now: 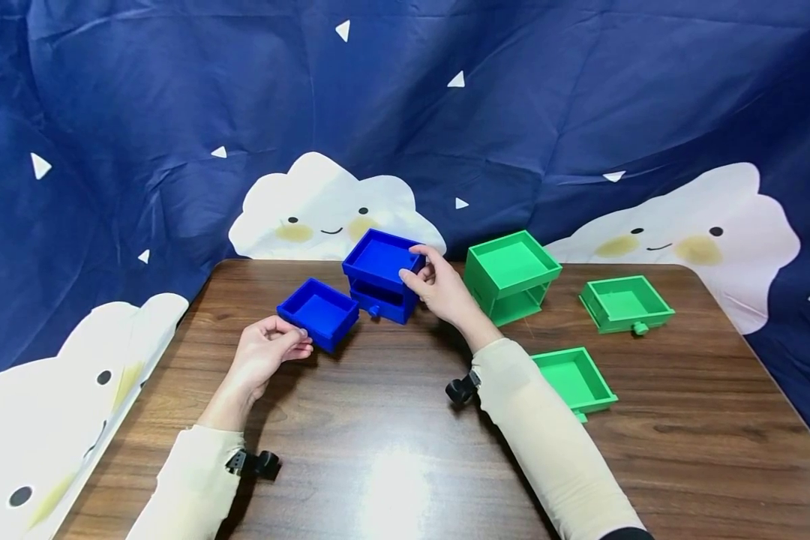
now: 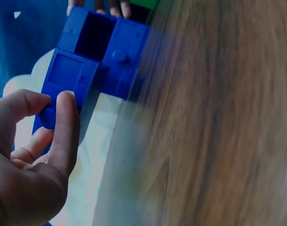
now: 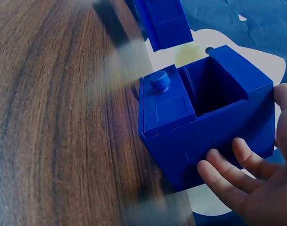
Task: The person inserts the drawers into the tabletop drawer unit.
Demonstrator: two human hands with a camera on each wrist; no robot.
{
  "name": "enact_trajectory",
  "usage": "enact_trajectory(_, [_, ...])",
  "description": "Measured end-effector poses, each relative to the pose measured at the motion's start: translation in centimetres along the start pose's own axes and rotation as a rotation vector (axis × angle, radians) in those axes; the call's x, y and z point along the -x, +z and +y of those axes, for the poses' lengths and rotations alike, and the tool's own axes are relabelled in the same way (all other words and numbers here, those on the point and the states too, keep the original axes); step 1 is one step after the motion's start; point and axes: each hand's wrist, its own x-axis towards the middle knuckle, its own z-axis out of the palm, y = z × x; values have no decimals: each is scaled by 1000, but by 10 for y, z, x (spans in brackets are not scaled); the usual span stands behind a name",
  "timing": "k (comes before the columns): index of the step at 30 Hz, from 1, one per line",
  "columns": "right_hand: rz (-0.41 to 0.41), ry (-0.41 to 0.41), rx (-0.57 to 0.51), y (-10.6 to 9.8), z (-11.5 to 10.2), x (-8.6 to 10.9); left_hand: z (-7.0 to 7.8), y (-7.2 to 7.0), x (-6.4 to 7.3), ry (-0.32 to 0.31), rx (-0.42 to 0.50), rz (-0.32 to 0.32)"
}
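My left hand (image 1: pixel 265 351) pinches the round knob (image 2: pixel 48 117) of a small blue drawer (image 1: pixel 319 309) between thumb and fingers. That drawer is an open-topped box, held front-left of a blue cabinet (image 1: pixel 382 259) and apart from its upper slot. The cabinet has a shallow tray top, a vacant upper slot and a lower drawer (image 3: pixel 169 103) fitted in, its knob facing front. My right hand (image 1: pixel 443 291) grips the cabinet at its right side, thumb near the top front edge and several fingertips (image 3: pixel 214 155) against the side wall.
A green cabinet (image 1: pixel 513 262) stands right of the blue one, its front open. Two green drawers lie out: one (image 1: pixel 626 300) at the far right, another (image 1: pixel 574 379) partly behind my right sleeve (image 1: pixel 547 427). A patterned blue curtain (image 1: pixel 405 97) hangs behind the wooden table (image 1: pixel 324 450).
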Motion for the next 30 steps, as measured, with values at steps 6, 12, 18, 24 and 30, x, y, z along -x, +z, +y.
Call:
enact_trajectory(6, [4,2,-13,1,1,1,-3,10,-2,23,42,-20])
enact_trajectory(12, [8,-8,-13,1,0,2,-6,20,-2,35,83,-40])
enact_trajectory(18, [11,-15,-19,2,1,0,-8,32,-5,35,102,-39])
enact_trajectory(24, [7,-11,-28,1,0,1,-9,40,-7,41,113,-34])
enact_trajectory(30, [7,-8,-35,2,1,0,-7,48,-8,49,114,-30])
